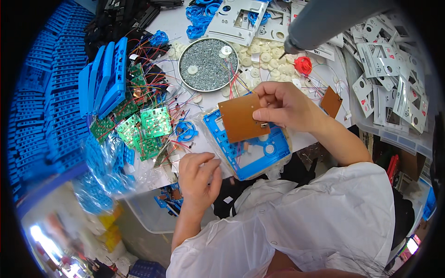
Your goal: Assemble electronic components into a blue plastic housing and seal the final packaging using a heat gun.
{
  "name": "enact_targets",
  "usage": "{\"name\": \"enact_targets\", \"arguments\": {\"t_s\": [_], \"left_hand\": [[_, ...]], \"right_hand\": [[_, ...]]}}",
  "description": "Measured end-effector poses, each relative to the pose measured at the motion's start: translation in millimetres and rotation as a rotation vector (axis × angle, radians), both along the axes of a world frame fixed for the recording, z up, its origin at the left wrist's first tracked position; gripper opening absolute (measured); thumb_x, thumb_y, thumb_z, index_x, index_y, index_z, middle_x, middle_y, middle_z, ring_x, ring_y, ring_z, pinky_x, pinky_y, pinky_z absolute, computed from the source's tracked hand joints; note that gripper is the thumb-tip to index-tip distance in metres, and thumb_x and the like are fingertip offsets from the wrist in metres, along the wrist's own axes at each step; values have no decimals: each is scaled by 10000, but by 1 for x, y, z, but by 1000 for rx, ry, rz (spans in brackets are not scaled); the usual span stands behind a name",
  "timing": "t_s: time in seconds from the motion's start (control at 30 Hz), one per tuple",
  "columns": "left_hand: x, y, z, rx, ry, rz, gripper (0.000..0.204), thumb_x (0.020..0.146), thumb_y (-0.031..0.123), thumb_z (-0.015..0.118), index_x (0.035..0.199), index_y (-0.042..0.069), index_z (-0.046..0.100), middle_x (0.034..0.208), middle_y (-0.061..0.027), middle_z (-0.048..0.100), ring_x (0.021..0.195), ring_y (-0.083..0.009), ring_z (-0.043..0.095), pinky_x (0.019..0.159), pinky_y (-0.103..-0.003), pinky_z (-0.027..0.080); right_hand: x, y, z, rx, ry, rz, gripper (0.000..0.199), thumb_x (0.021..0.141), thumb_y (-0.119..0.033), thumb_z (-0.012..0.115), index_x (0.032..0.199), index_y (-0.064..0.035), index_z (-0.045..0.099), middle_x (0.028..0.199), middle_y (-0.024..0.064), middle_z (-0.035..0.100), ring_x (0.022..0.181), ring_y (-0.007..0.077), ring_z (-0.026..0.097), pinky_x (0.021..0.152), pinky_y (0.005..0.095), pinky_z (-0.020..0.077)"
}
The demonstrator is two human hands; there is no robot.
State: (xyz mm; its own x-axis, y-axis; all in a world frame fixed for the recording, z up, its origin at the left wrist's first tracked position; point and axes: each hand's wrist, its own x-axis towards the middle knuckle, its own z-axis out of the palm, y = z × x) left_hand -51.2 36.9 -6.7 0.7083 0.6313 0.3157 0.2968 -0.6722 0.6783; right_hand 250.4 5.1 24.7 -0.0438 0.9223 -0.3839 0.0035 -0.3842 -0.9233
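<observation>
My right hand (289, 109) pinches a brown circuit board (238, 119) by its right edge, thumb on top. The board is tilted above a blue plastic housing (250, 167), hiding part of it. Thin wires hang below the board. The housing lies at the table's near edge on clear plastic wrap. To the left of the housing, my left hand (199, 178) is raised with loosely bent fingers and the thumb apart. Nothing shows in it.
A round tin of small screws (204, 67) stands beyond the housing. Green circuit boards (155, 123) and blue panels (106, 78) crowd the left. A grey powered driver (333, 23) hangs at upper right. White plates (389, 78) fill a bin; another brown board (331, 102) lies at right.
</observation>
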Motion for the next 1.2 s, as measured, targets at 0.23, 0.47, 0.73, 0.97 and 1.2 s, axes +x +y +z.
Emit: {"name": "enact_targets", "arguments": {"t_s": [0.23,0.47,0.73,0.97,1.2], "left_hand": [[28,1,-6,119,66,-205,370,734,86,754,1097,56,691,1162,-90,647,1031,-310,579,932,-502,444],[35,1,3,157,241,-291,487,753,269,768,1205,102,698,1219,-47,640,1095,-262,572,1074,-533,371],[35,3,3,318,370,-352,536,745,277,783,1249,115,698,1275,-13,638,1064,-231,591,1126,-569,316],[34,8,0,302,344,-389,501,772,291,769,1231,102,697,1310,11,612,1085,-197,571,1140,-579,318],[36,6,-2,331,348,-374,506,771,298,770,1243,129,698,1296,13,622,1070,-193,579,1137,-590,307]], "right_hand": [[21,-10,11,-192,408,222,299,849,-60,790,1091,18,632,813,-8,679,636,11,583,546,188,437],[52,-41,-1,-144,612,312,385,824,-26,810,1147,56,617,968,75,735,779,70,690,648,202,542],[61,-53,-6,-110,650,276,391,836,-22,807,1162,67,611,1009,91,741,844,75,705,699,202,554],[55,-50,-2,-171,668,275,410,842,-23,805,1182,77,598,958,59,738,758,10,665,623,159,490],[56,-51,-8,-190,667,275,395,843,-3,792,1178,77,600,914,45,732,672,-17,626,546,137,412]]}}
